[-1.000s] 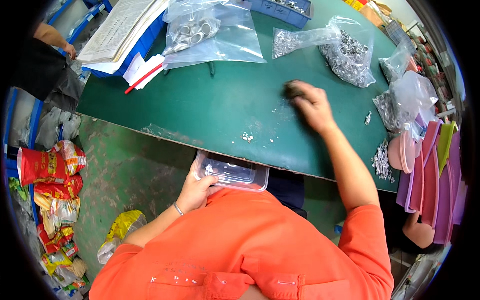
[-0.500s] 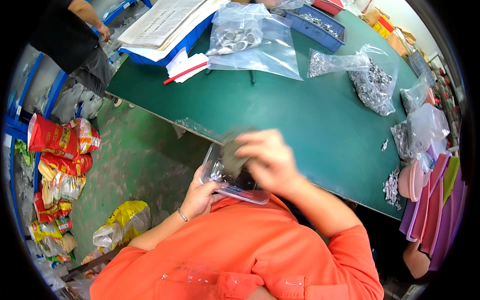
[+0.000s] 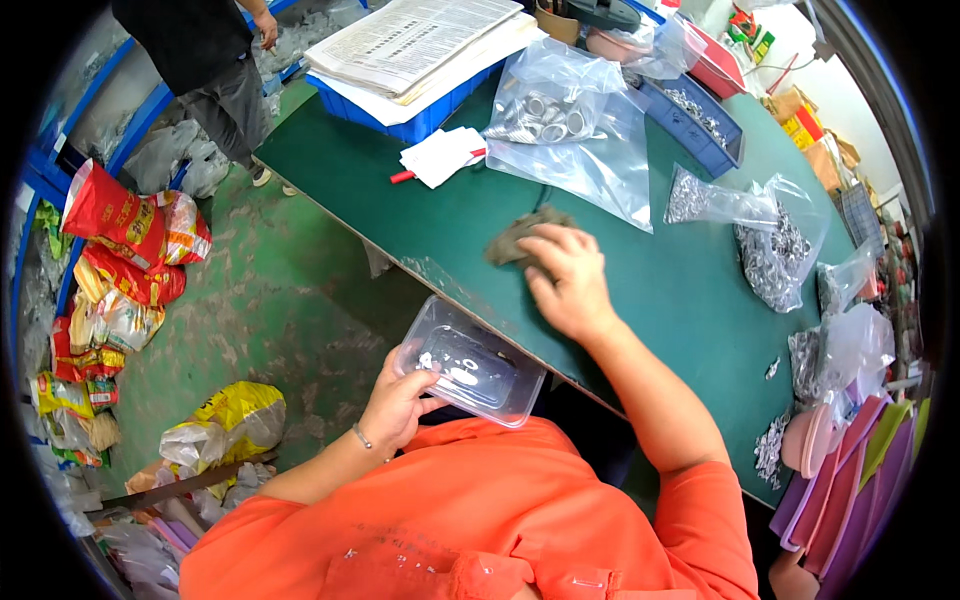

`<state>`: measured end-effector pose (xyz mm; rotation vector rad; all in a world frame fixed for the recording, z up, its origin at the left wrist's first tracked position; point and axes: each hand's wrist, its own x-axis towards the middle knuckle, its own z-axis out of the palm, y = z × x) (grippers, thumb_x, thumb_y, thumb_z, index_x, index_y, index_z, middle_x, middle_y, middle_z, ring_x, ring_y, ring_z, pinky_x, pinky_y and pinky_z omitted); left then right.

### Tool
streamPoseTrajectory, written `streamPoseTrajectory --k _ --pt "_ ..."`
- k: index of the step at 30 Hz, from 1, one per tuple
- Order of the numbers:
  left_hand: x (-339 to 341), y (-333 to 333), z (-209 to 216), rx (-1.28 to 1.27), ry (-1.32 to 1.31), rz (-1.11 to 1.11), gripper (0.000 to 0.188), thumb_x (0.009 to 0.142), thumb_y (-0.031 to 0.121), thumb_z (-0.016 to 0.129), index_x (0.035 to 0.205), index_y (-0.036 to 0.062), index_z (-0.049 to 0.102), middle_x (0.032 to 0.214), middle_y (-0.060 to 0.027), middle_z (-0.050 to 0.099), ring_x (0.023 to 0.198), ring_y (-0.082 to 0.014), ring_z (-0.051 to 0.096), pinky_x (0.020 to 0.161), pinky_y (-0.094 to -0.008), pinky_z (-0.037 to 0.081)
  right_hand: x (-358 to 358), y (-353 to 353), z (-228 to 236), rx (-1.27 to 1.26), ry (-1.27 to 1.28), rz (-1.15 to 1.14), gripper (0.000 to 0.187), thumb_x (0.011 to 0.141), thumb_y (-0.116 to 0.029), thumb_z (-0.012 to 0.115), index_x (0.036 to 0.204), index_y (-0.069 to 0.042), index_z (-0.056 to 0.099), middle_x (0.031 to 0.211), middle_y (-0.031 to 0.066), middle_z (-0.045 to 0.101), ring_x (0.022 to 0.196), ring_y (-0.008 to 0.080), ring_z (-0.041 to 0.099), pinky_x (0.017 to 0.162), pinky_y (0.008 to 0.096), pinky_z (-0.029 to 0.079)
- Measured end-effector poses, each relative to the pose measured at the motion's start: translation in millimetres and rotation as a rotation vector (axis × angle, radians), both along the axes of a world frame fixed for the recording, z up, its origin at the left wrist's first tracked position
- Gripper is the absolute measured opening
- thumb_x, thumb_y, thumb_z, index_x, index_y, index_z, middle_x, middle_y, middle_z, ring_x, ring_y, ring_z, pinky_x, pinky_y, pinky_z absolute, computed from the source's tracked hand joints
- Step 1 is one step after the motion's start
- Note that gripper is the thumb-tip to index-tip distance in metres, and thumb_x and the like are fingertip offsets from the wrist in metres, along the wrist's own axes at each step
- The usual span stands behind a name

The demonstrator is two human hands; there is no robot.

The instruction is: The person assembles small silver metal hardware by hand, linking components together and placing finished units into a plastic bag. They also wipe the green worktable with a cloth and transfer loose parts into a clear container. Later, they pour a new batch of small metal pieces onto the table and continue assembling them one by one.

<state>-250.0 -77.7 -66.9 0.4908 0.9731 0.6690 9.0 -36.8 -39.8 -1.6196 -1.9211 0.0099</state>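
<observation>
My left hand [image 3: 396,408] grips a clear rectangular plastic container [image 3: 505,385] by its near left corner, below the table's edge. A few small whitish or shiny pieces [image 3: 462,374] show at its bottom; I cannot make out their kind. Out over the green tabletop [image 3: 640,310], my right hand [image 3: 570,282] is closed on a grey-brown rag [image 3: 508,240] that lies against the surface. Some of its fingers are hidden in the cloth.
Beyond the rag lie a bag of metal rings [image 3: 548,118], a white paper with a red pen [image 3: 402,177] and a blue tray of newspapers [image 3: 410,125]. Bags of small metal parts [image 3: 770,255] lie right. Another person [image 3: 195,50] stands far left. Sacks [image 3: 120,225] line the floor.
My right hand has carried the rag from over the container outward onto the tabletop. The container stays in my left hand, its inside now more visible. The whole view has shifted.
</observation>
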Motion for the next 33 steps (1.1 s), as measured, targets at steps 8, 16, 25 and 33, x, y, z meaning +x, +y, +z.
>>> streamPoseTrajectory --k 8,16,25,33 --pt "-8.4 16.0 -4.3 0.053 -0.063 0.076 0.051 0.082 0.006 0.055 0.127 0.008 0.032 0.11 -0.0084 0.052 0.097 -0.0192 0.056 0.077 -0.0378 0.053 -83.8 -16.8 9.4 -0.127 0.255 0.524 0.029 0.063 0.0 0.058 0.09 -0.011 0.064 0.106 0.0041 0.058 0.097 0.0287 0.049 0.079 0.039 0.039" --pt "-46.9 22.4 -5.8 0.101 -0.012 0.317 0.042 0.088 0.021 0.054 0.125 0.0084 0.039 0.112 -0.0061 0.053 0.096 -0.0181 0.057 0.069 -0.0337 0.053 -121.7 32.8 16.1 -0.013 0.311 0.594 0.028 0.063 0.0 0.058 0.09 -0.007 0.061 0.104 0.0101 0.056 0.093 0.0319 0.051 0.082 0.0397 0.041" --pt "-90.5 67.8 12.1 0.203 0.13 0.6 0.067 0.088 0.06 0.037 0.127 0.0053 0.04 0.122 -0.0107 0.05 0.106 -0.0239 0.053 0.075 -0.0364 0.049 -112.2 64.9 50.5 0.121 0.235 0.749 0.018 0.076 -0.003 0.06 0.095 -0.002 0.061 0.105 0.015 0.059 0.096 0.0303 0.058 0.083 0.0389 0.047" --pt "-85.9 214.5 50.6 0.38 0.179 0.52 0.078 0.085 0.062 0.04 0.134 0.0019 0.032 0.133 -0.0155 0.04 0.118 -0.0298 0.044 0.09 -0.0469 0.038 77.0 191.5 137.0 0.065 -0.061 -0.03 0.022 0.077 -0.002 0.049 0.095 0.001 0.061 0.091 0.0177 0.063 0.087 0.0311 0.06 0.079 0.0349 0.046"
